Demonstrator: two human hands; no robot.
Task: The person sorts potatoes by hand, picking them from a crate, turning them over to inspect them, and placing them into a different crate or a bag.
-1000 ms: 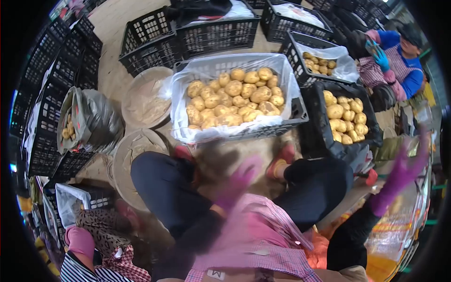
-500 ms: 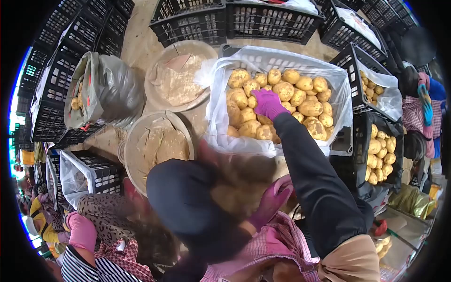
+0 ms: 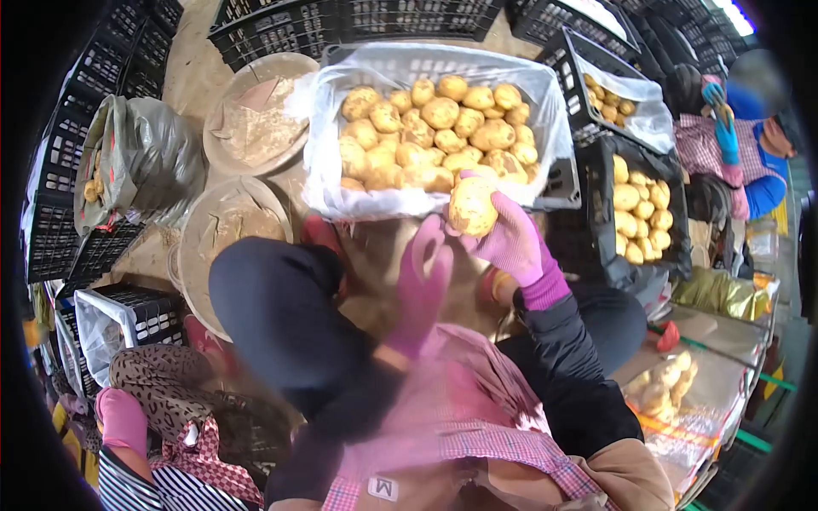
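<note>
My right hand (image 3: 511,241), in a pink-purple glove, is closed round a yellow potato (image 3: 473,207) dusted with dirt. It holds the potato up in front of me, just off the near edge of a crate. Just left of it, my left hand (image 3: 423,277) in the same kind of glove is raised with curved fingers apart; nothing shows in it, and its fingertips are close to the potato. Beyond both hands stands the crate lined with white plastic (image 3: 328,192), full of loose potatoes (image 3: 426,136).
Two round basins (image 3: 198,294) (image 3: 223,157) hold dirt at left, beside a grey sack (image 3: 162,162). A black-lined crate of potatoes (image 3: 603,213) stands right. Black crates (image 3: 358,21) line the back. Co-workers sit at lower left (image 3: 162,383) and far right (image 3: 716,153).
My right hand has come out of the crate towards me, now gripping a potato. My left hand has risen beside it. The view has shifted, so the crates appear further left.
</note>
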